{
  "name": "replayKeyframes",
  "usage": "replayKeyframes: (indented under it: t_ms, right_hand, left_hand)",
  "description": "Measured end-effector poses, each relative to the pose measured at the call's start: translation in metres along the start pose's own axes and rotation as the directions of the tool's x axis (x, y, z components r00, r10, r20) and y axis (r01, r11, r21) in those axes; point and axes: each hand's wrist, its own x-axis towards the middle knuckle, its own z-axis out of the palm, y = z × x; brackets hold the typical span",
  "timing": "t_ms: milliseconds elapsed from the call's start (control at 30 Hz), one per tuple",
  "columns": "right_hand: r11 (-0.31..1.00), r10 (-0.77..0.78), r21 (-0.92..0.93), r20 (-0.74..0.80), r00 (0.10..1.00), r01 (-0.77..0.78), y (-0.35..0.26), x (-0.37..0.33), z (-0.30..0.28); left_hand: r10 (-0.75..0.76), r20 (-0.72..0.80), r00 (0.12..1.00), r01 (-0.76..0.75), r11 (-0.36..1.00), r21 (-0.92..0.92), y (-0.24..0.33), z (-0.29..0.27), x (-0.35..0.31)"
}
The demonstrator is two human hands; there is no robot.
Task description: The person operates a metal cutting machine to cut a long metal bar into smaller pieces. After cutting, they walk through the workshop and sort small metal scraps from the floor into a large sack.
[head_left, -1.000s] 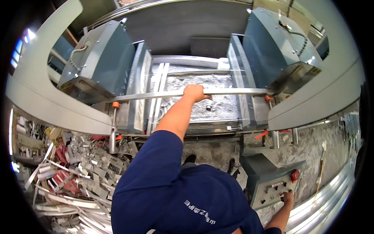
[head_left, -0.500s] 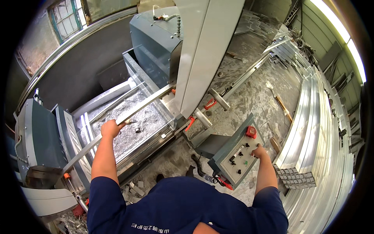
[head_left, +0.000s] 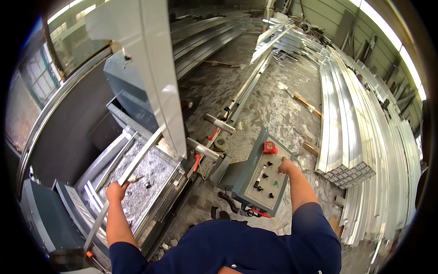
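Metal bar in the left grip, right grip at the control box

A long, straight metal bar (head_left: 140,158) lies slantwise across the machine bed (head_left: 157,185), running from the lower left up toward a tall pale-grey guard (head_left: 150,64). The left grip (head_left: 117,191) is closed around the bar partway along, its fingers emerging on the far side.

The right grip (head_left: 286,166) is at the right edge of a dark grey control box (head_left: 246,171), touching its sloping face. The fingers are curled, but whether they press or turn a control is hidden, and how far open this grip is cannot be told.

On the box's pale face sit several black knobs (head_left: 266,176) and a green button (head_left: 276,183); a red, boxy item (head_left: 269,147) is at its upper end.

Bright metal shavings cover the bed under the bar. A blue-grey housing (head_left: 41,214) stands at the bed's left, another (head_left: 125,80) at its far end, partly behind the guard. Two silver cylinders (head_left: 203,149) with red levers (head_left: 196,162) project beyond the guard.

Farther right, a stack of silvery tubes (head_left: 337,118) lies on the scuffed floor (head_left: 255,118), near a wooden stick (head_left: 305,102).
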Motion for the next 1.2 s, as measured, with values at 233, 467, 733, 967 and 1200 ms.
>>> replayKeyframes:
  t_ms: [233, 467, 733, 967, 1200]
  right_hand:
    - [0.993, 0.077, 0.077, 0.129, 0.989, -0.087, -0.021, -0.029, -0.026]
    - [0.966, -0.062, 0.243, -0.118, 0.991, 0.089, -0.010, -0.031, -0.009]
    - [0.902, -0.130, 0.372, -0.251, 0.959, 0.220, -0.024, -0.131, 0.030]
    - [0.911, -0.310, 0.183, -0.289, 0.906, 0.370, -0.024, -0.179, 0.049]
    - [0.960, -0.240, 0.121, -0.123, 0.963, 0.254, -0.013, -0.173, 0.061]
  left_hand:
    - [-0.007, -0.026, 1.000, 0.007, 1.000, 0.015, 0.003, -0.004, -0.003]
    - [-0.011, -0.016, 1.000, 0.011, 1.000, -0.010, 0.005, -0.007, -0.005]
    - [-0.015, -0.004, 1.000, 0.016, 0.999, 0.029, 0.004, -0.007, -0.007]
    - [0.011, 0.012, 1.000, -0.010, 1.000, -0.023, 0.008, -0.003, -0.005]
    - [-0.052, 0.052, 0.997, 0.054, 0.998, -0.039, -0.003, 0.008, 0.003]
